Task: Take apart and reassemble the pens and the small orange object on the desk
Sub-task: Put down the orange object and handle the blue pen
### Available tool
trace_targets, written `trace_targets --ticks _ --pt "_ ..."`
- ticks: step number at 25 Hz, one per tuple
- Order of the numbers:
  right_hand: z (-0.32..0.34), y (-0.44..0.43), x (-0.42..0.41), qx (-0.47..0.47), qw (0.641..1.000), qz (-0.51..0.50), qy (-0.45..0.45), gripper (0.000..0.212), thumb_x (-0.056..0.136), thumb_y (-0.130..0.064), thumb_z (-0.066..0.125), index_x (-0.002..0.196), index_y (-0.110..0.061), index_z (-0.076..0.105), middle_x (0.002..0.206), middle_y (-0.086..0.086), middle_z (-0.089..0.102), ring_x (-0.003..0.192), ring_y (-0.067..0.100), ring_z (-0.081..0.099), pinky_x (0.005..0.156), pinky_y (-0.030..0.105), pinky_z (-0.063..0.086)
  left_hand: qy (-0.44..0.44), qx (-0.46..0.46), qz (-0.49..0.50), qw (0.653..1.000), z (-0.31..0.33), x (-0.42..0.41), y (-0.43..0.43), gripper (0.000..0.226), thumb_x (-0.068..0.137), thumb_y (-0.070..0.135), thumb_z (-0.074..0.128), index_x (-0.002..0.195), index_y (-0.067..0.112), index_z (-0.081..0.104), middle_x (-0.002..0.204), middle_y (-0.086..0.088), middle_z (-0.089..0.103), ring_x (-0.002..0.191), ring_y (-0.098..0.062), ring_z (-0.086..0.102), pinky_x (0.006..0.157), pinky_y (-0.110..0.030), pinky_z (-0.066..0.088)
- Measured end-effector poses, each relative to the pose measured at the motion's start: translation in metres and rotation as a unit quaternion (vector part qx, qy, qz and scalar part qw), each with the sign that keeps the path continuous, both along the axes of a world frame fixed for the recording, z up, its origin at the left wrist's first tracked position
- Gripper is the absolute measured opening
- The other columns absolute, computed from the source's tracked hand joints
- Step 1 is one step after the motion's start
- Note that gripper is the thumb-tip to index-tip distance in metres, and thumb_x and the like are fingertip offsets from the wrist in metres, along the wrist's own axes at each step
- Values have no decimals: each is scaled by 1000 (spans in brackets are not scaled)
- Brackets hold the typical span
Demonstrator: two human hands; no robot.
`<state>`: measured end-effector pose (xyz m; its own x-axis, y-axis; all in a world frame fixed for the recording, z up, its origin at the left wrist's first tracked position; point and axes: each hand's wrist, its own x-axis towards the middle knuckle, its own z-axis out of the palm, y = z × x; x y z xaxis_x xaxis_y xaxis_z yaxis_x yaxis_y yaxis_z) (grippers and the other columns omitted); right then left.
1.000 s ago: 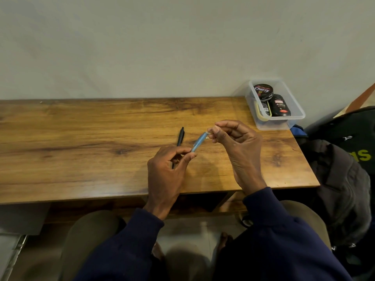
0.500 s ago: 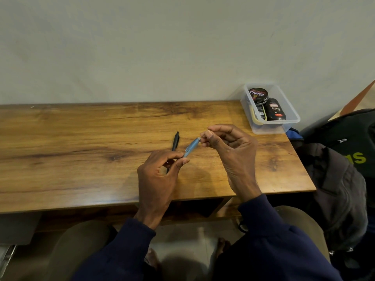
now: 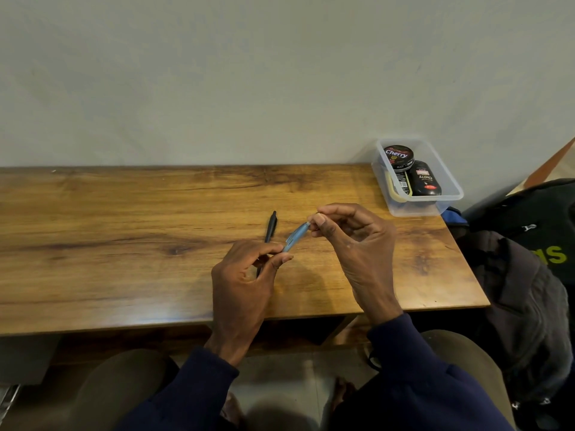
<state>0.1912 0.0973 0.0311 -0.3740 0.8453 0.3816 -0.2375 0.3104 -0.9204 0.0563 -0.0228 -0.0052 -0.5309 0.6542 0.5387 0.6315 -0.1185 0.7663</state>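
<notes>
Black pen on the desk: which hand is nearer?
Left. The left hand hides the black pen's near end; the right hand is off to its right, pinching the blue pen's tip.

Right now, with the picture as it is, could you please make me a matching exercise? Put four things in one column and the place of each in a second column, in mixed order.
Things
1. blue pen
2. black pen
3. clear box
4. dark bag

Places
A. beside the right end of the desk, not on it
B. lying on the desk, partly hidden behind the left hand
C. pinched between the left hand and the right hand, above the desk
D. on the far right corner of the desk, with tins inside

Pairs: 1-C, 2-B, 3-D, 4-A
</notes>
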Motion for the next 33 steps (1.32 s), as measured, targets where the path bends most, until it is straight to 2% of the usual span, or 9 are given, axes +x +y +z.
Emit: trace_targets --ticks 9,16,22,24,26,29,31,33 --pt "-1 2 1 5 999 -7 -44 13 89 -3 77 101 2 76 94 11 78 81 20 77 74 24 60 3 -15 -2 1000 1 0 0 21 84 21 81 104 14 77 98 4 75 92 -5 69 78 -16 55" --pt "-4 4 2 0 995 -1 -97 16 92 -5 74 106 1 76 95 14 77 85 23 76 79 32 63 7 -24 13 1000 2 -2 -1 22 83 17 83 104 12 78 98 1 76 92 -8 71 77 -26 60" --pt "-8 9 7 -27 993 -41 -106 13 92 -8 75 104 -3 77 91 11 78 82 22 76 78 31 63 -28 -8 38 999 3 -9 -2 21 83 17 83 102 11 78 93 2 76 85 -11 71 74 -26 59" --pt "-12 14 13 -31 984 -88 -149 10 91 -9 76 101 -11 78 92 4 78 82 16 75 78 28 62 -53 4 49 997 4 -10 -2 20 84 19 82 102 14 78 92 4 76 84 -9 71 73 -21 57" --pt "-18 18 19 -12 963 -142 -230 12 92 -11 76 100 -19 78 96 -2 77 86 7 71 79 20 59 -68 14 52 996 5 -10 -2 19 84 21 81 102 15 78 92 6 76 84 -8 72 73 -17 56" --pt "-25 20 19 39 929 -168 -328 12 92 -11 75 101 -18 77 100 -2 74 85 -1 63 72 8 50 -75 15 44 996 6 -7 -1 20 84 21 82 102 14 78 92 6 76 85 -9 72 72 -17 56" --pt "-28 21 11 88 911 -151 -373 10 92 -11 75 101 -15 78 102 0 71 84 2 61 72 10 48 -75 11 43 996 7 -7 0 19 83 20 82 101 14 78 92 6 76 84 -8 72 71 -19 57" --pt "-28 24 -2 135 889 -133 -417 10 93 -15 74 103 -15 78 104 2 69 92 12 62 78 22 53 -79 2 46 996 8 -6 0 19 83 20 83 100 14 78 92 5 76 83 -7 71 70 -21 58"
